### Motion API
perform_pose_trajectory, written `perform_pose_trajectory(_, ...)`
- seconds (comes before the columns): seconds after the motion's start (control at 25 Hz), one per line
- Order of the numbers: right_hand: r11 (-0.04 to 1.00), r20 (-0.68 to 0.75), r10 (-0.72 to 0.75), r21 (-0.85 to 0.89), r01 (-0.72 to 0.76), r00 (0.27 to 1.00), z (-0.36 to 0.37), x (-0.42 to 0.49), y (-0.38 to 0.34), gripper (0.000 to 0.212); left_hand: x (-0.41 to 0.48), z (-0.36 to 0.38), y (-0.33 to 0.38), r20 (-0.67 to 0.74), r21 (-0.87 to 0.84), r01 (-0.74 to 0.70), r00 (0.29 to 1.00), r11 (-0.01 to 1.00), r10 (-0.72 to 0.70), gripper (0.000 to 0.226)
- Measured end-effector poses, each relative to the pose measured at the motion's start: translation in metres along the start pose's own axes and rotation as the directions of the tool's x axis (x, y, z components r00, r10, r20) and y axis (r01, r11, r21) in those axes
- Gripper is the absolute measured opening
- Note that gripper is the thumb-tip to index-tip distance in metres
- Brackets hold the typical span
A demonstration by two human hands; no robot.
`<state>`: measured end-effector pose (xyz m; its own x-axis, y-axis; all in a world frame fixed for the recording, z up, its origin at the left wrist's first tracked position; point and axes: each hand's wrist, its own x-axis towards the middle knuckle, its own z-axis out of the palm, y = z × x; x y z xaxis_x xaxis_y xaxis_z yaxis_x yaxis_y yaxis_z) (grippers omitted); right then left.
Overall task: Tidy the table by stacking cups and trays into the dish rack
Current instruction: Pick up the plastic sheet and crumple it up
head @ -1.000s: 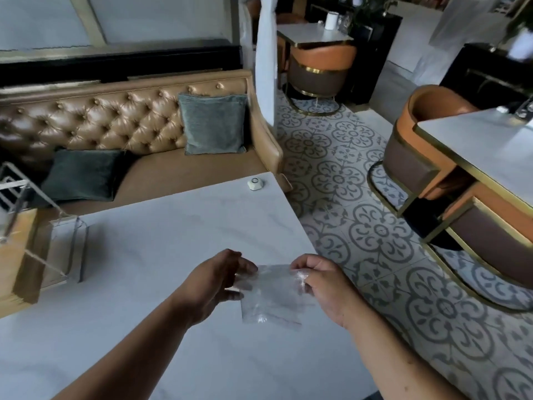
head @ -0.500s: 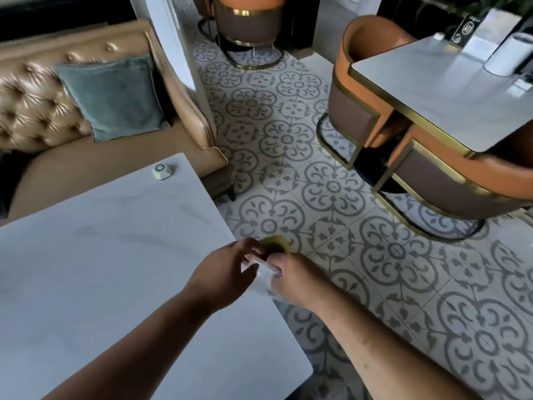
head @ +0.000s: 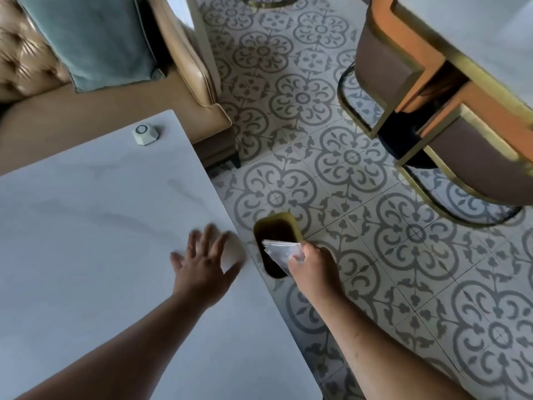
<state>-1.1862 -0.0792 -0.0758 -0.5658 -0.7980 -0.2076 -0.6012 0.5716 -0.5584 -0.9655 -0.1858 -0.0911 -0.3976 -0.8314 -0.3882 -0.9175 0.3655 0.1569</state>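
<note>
A person leans over a white marble-look counter in a dining room, both forearms bare. The left hand hovers or rests near the counter's right edge, its fingers released and spread wide; motion blur hides whether the palm touches the surface. The right hand reaches past that edge, fingers grasping a crumpled clear plastic bag by one end. The bag hangs directly above the dark mouth of an olive-green bin, which stands on the floor just beside the counter.

1 small white call button sits near the counter's far corner, well apart from both hands. Behind it runs a tan tufted leather sofa with 1 teal cushion propped against its back. The floor is pale tile with a repeating grey floral medallion pattern. At right, 2 orange-and-brown chairs with brass-coloured frames, 1 farther and 1 nearer, are tucked against a second pale table trimmed in the same brass tone.
</note>
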Motion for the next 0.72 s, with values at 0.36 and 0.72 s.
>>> perform_pose_trajectory(0.36,0.938,0.17,0.264,0.182,-0.294,0.949,0.111,0.073,0.074,0.009,0.083,-0.001,-0.011,-0.189,0.025,0.077,0.979,0.997,-0.071,0.104)
perform_pose_trajectory(0.72,0.925,0.272,0.355,0.035,-0.378,0.894,0.235,0.147,0.14,0.012,0.092,0.006,-0.017,-0.212,0.044,0.025,0.977,0.999,-0.015,0.098)
